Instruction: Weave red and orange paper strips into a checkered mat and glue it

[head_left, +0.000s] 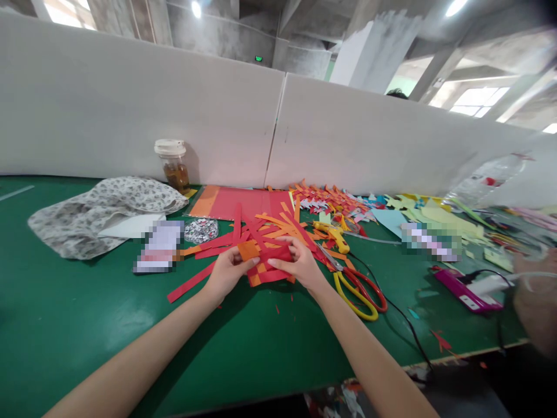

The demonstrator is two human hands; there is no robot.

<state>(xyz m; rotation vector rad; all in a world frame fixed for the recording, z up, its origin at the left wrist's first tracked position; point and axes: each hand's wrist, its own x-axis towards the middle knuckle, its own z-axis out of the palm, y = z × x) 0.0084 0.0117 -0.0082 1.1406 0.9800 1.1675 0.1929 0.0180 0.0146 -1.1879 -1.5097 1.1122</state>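
Between my two hands is a small woven piece of red and orange paper strips (pixel 273 268), held just above the green table. My left hand (pixel 232 268) pinches its left side, thumb on top. On the right edge, my right hand (pixel 300 264) grips it with the thumb across the red part. Loose red and orange paper strips (pixel 261 229) lie in a heap right behind the piece. Scissors (pixel 359 290) with one yellow and one red handle rest by my right wrist. A yellow glue gun (pixel 334 235) lies beyond them.
A phone (pixel 159 247), a patterned cloth (pixel 108 203) and a lidded cup (pixel 174 165) stand or lie at left. Red paper sheets (pixel 248 200) are at the back. A magenta power strip (pixel 465 290), cables and a plastic bottle (pixel 487 180) are at right, near another person's arm (pixel 537 302).
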